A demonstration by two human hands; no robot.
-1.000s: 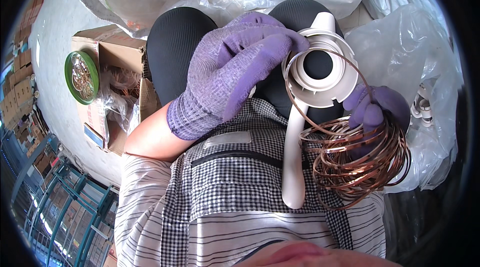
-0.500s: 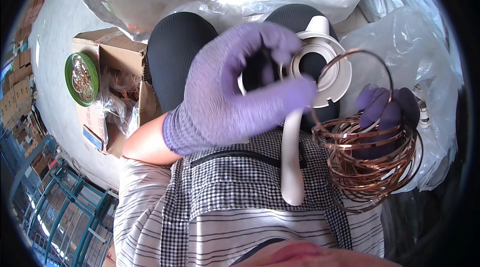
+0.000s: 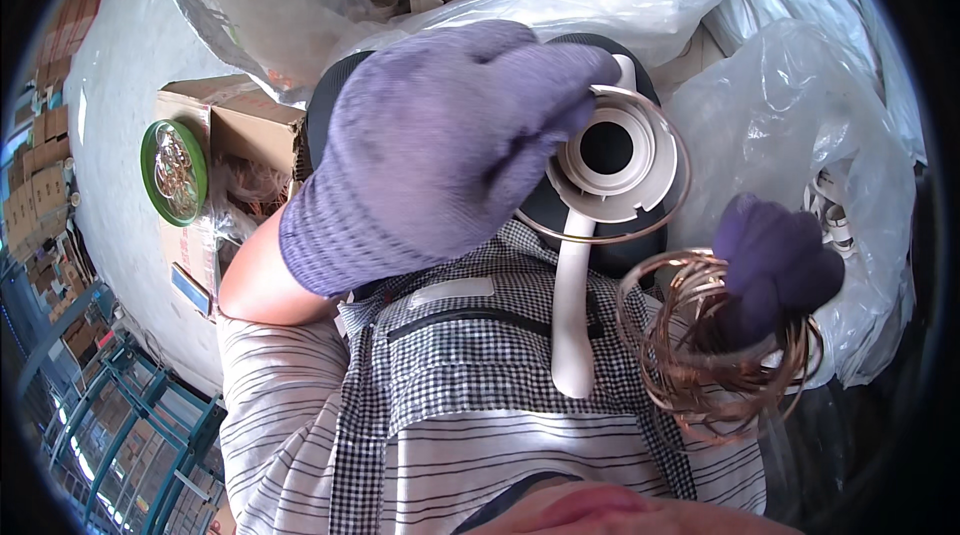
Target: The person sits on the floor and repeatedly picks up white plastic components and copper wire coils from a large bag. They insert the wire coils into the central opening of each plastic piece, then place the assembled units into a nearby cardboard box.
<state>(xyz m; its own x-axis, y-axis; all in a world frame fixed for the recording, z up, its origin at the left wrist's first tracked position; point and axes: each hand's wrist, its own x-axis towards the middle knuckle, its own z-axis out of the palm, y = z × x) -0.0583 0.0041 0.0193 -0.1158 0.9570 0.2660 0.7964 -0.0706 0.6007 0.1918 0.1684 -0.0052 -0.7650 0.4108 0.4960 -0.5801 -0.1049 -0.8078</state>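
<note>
My left hand [image 3: 430, 145], in a purple knitted glove, pinches one large copper-coloured ring [image 3: 688, 180]. The ring surrounds the round collar of a white plastic part; whether it touches the collar I cannot tell. This part has a long handle [image 3: 572, 325] toward my belly and a short spout-like end pointing away, and it lies over my lap. Its left edge is partly hidden by my fingers. On the right, my gloved right hand [image 3: 780, 265] is closed on a loose bundle of copper rings [image 3: 735, 395], which hangs beside my apron.
A clear plastic bag [image 3: 590, 0] of white plastic parts lies beyond my knees. Another bag [image 3: 770, 85] with similar parts stands at right. To the left are an open cardboard box [image 3: 255, 130] and a green round dish [image 3: 202, 175] of small metal rings. Teal metal frames [image 3: 140, 415] stand farther left.
A ring has left the bundle at my right hand and now surrounds the white collar, in my left fingers. My left hand has turned back-up; my right hand has dropped slightly with the bundle.
</note>
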